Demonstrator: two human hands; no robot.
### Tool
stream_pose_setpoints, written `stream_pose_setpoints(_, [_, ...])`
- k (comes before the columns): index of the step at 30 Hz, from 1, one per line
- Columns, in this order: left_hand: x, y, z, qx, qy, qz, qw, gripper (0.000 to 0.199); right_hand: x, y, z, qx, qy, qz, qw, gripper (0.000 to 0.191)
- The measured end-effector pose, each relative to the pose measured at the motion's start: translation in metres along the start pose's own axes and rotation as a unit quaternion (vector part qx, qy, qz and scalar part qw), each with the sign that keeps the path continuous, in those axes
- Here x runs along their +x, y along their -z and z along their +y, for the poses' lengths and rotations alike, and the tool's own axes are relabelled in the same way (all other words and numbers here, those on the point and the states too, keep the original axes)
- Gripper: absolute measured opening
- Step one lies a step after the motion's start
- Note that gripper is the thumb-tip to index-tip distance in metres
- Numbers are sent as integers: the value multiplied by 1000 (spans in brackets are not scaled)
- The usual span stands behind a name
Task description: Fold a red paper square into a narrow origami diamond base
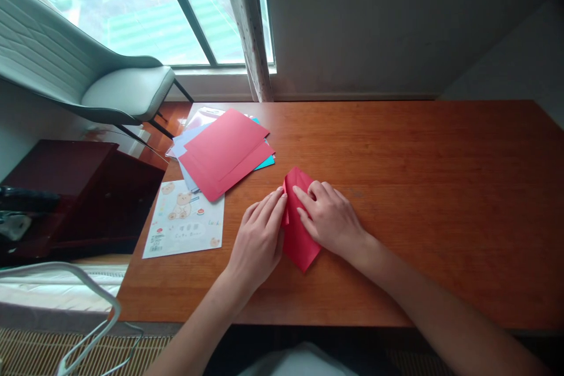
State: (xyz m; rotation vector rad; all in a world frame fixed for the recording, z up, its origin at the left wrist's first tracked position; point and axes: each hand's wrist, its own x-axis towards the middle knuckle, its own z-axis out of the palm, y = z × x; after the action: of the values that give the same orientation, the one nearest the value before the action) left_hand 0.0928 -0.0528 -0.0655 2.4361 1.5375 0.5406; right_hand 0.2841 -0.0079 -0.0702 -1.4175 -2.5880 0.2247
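Observation:
A folded sheet of red paper [300, 241] lies on the table in front of me, its shape long and pointed at the near end. My left hand [261, 230] is closed at its left side, fingers pressed together on a small raised flap; the thumb is mostly hidden. From the right, my right hand [331, 216] rests on top of the paper. Its index finger and thumb stretch out over the surface near the flap, and the other fingers are bent.
To the left is a stack of coloured paper [229, 150], with red sheets on top. A white printed sheet with bear drawings [187, 223] lies near the left edge of the brown table [440, 200]. Beyond stand a pale chair [130, 91] and a window [145, 12].

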Motion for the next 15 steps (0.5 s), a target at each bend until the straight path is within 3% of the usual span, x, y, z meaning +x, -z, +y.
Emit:
stream_pose_setpoints(8, [-2,1,-16,88,-119,-44,988,58,6,4,2,-6,-20,-20,1000,45])
stream_pose_setpoints(15, [2,1,-19,95,-148,-60,983,56,16,9,6,-27,-39,-46,998,52])
